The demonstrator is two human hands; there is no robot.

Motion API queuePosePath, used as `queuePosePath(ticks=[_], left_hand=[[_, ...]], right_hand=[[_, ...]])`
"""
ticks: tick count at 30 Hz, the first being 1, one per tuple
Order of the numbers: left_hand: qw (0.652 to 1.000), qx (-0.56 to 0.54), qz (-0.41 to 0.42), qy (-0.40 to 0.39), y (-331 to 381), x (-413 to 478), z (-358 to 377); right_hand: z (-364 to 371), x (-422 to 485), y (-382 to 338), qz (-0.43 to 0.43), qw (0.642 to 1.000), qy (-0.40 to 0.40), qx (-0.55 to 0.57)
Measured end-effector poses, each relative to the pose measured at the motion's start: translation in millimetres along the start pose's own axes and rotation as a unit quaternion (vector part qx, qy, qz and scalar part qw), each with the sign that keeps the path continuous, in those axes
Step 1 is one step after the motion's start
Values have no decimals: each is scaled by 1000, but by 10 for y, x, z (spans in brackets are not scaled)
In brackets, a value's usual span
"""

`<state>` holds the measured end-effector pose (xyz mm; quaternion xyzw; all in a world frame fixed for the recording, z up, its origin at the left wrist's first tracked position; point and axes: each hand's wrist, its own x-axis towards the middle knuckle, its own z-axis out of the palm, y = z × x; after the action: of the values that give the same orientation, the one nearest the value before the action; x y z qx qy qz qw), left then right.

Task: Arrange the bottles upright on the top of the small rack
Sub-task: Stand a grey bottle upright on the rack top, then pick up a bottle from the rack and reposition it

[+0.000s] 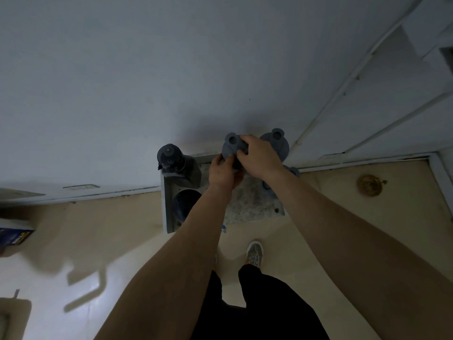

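I look straight down on a small rack (255,204) with a speckled top, set against the wall. A grey bottle (230,143) stands upright at its back middle. My left hand (221,171) grips its side and my right hand (259,155) closes over its top from the right. A second grey bottle (275,139) stands behind my right hand. A third grey bottle (293,171) peeks out under my right wrist. A dark capped bottle (171,159) stands at the back left corner, and another dark bottle (183,204) at the front left is partly hidden by my left forearm.
The white wall (147,82) rises right behind the rack. A beige floor surrounds it, with a round brass drain (369,185) to the right. My shoe (255,252) stands just in front of the rack. A blue box (14,238) lies at far left.
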<state>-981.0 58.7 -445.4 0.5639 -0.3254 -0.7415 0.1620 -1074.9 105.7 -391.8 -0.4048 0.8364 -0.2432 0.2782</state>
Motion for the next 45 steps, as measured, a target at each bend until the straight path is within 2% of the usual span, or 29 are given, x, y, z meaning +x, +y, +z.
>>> queuePosePath(ticks=[5,7,10,12,13,15,17,20,23,25,28,31,35,38,45], left_hand=[[999,39,-16,21,63,-65,-53],[996,90,-1,27,107,-175,-131],[974,215,64,15,125,-444,-391],[944,296,140,36,81,-632,-639],[925,330,177,68,64,-723,-776],[884,381,222,155,0,-811,-1058],[865,405,207,213,-88,-767,-1324],[890,398,114,193,-240,-633,-1525],[947,288,41,137,-326,-551,-1546],[960,242,20,140,-375,-496,-1552],[960,242,24,135,-399,-487,-1467],[961,262,34,88,-369,-516,-1210],[958,286,29,19,-415,-470,-822],[956,293,26,3,-510,-374,-641],[958,286,8,-23,-551,-266,-473]], right_hand=[[53,-32,27,27,999,4,-20],[56,-129,19,39,998,45,-8],[110,-418,-47,32,986,165,13],[260,-673,-98,20,982,186,26],[379,-788,-122,23,986,160,38],[661,-930,-157,65,995,45,67],[929,-945,-202,132,980,-71,129],[1195,-870,-328,186,948,-135,221],[1411,-775,-405,234,911,-183,285],[1515,-745,-389,262,888,-191,326],[1589,-740,-223,289,869,-135,378],[1393,-811,-124,322,843,-76,425],[1253,-840,220,380,785,-2,489],[1190,-852,409,400,749,34,526],[1094,-828,498,394,731,72,552]])
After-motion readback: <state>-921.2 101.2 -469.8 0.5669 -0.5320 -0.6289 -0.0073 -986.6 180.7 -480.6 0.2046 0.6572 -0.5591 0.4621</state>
